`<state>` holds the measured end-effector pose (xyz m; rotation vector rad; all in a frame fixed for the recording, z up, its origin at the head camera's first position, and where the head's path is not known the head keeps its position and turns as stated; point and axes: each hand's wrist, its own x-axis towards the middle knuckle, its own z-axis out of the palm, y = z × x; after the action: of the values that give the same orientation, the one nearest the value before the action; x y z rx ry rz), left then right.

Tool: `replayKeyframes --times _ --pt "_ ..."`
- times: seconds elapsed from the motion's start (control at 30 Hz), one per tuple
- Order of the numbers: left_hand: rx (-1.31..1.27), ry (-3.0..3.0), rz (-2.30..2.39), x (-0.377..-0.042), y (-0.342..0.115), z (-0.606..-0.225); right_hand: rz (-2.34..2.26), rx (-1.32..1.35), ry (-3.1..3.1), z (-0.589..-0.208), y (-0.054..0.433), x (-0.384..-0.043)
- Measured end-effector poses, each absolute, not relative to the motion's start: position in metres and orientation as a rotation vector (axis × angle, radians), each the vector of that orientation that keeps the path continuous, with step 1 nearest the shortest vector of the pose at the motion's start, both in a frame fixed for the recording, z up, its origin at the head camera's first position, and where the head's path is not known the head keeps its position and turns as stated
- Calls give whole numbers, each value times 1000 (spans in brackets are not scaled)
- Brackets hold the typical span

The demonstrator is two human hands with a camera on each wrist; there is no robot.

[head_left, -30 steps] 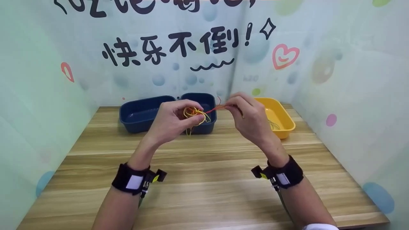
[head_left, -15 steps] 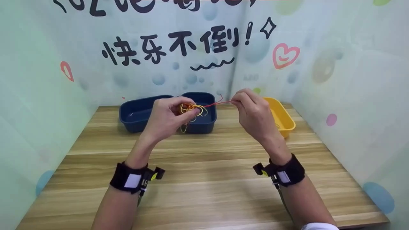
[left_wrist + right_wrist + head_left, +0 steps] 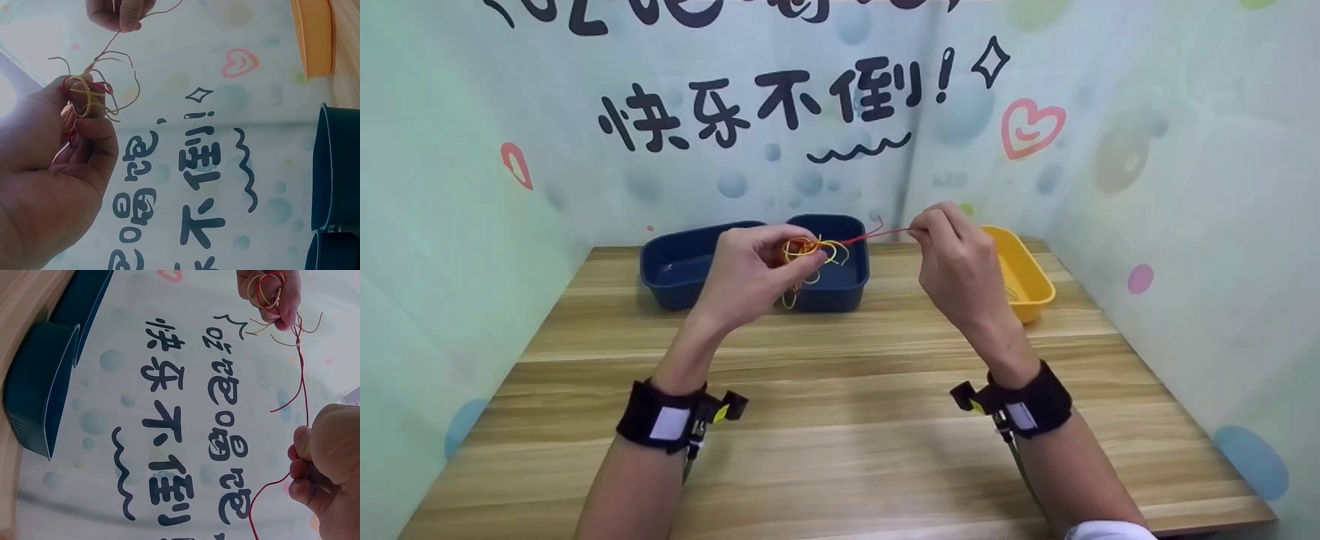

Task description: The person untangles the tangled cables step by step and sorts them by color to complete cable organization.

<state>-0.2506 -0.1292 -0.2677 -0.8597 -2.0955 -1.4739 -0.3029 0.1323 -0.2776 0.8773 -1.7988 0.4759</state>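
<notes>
While the tub of long navy plastic (image 3: pixel 656 289) stands at the far left of the wooden table (image 3: pixel 840 360), the left hand (image 3: pixel 742 274) is raised in front of its right end. Thumb and curled fingers grip the tangle of yellow and red strands (image 3: pixel 808 249) in mid-air, leaving loops and ends poking out, probably to steady the bundle while its strands stay in reach. Behind and below the tangle stands the smaller navy tub (image 3: pixel 851 285), just beside the long one.

A thin red strand (image 3: pixel 302 365) leads from the tangle across to the right hand (image 3: pixel 960 262); it runs nearly straight, so the hands seem held apart to keep it drawn out. A loose red end (image 3: pixel 287 404) branches off between them. The right hand pinches the strand between thumb and fingers, and a red tail (image 3: pixel 251 503) curves away beyond the pinch.

Partly hidden by that hand, the yellow tub (image 3: pixel 1024 259) stands at the right, with thin strands (image 3: pixel 1011 293) inside, too faint to count. All three tubs sit toward the back, which likely leaves the hands room.
</notes>
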Motion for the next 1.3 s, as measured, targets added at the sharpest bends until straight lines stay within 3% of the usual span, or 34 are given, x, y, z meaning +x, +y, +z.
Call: replayKeyframes --times 0.43,0.87,1.1,1.3 --pt "-851 -1996 -1647 -255 -130 -271 668 955 -1811 -278 137 -303" --pt "-1055 -1943 -1747 -255 -131 -271 838 1056 -1795 -274 139 -301" --pt "-1060 -1858 -1893 -270 -135 -281 922 1148 -1710 -263 128 -282" --pt "-1082 -1883 -1800 -258 -129 -272 918 1172 -1731 -258 121 -267"
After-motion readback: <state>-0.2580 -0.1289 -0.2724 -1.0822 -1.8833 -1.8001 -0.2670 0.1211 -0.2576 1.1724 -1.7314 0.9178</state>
